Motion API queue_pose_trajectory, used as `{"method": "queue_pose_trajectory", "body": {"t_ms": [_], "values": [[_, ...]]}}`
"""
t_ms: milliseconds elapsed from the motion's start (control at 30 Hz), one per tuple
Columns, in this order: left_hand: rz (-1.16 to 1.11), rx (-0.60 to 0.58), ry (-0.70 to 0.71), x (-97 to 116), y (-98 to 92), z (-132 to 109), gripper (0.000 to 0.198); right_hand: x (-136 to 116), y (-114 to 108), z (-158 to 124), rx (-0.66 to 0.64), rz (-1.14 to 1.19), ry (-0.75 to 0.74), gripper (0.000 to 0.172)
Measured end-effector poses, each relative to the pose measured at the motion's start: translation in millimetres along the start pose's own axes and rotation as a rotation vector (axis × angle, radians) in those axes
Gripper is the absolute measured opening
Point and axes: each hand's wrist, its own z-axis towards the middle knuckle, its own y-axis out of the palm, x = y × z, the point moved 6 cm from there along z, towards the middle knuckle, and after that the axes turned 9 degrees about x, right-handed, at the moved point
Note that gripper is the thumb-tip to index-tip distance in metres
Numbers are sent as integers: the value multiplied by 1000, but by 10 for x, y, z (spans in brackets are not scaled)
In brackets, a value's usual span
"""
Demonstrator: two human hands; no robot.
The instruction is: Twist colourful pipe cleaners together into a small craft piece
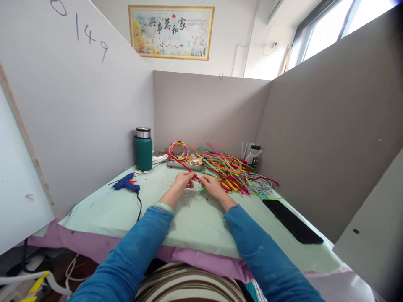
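A red pipe cleaner [181,164] is pinched between the fingertips of my left hand [183,181], its long end slanting up to the left. Close beside it, my right hand [213,186] is closed on the same red pipe cleaner near its lower end. Both hands are above the middle of the pale green cloth. A thin greyish ring [192,193] and a bit of green show partly beneath my hands. Behind them lies a big pile of pipe cleaners [228,167] in many colours.
A metal tray [185,165] holds small pieces and a multicoloured ring [178,150]. To the left are a green bottle [143,151] and a blue glue gun [126,182] with a black cord. A black flat object [292,221] lies right. Grey partitions [210,109] enclose the table.
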Motion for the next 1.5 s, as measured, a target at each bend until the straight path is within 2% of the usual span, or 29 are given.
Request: {"method": "queue_pose_trajectory", "body": {"t_ms": [133, 233, 300, 467, 733, 1000, 1167, 1500], "values": [[-42, 123, -6, 14, -100, 40, 25, 81, -19, -9, -12, 80, 133, 33], [-65, 157, 12, 22, -135, 62, 25, 75, -2, -9, -30, 87, 87, 28], [-63, 143, 14, 12, -125, 61, 25, 46, 10, -9, -28, 85, 36, 26], [18, 10, -11, -34, -17, 17, 22, -6, 29, -18, -28, 84, 2, 20], [131, -53, -29, -5, 42, -77, 17, -100, 32, -43, -39, 131, 6, 18], [269, 7, 26, -10, 27, -51, 15, -78, 67, -55, -61, 88, 34, 21], [319, -63, 60, 1, 59, -69, 15, -9, 58, -30, -33, 83, 81, 21], [224, -28, 47, 7, 58, -45, 16, -91, 101, -72, -116, 182, 128, 24]]}}
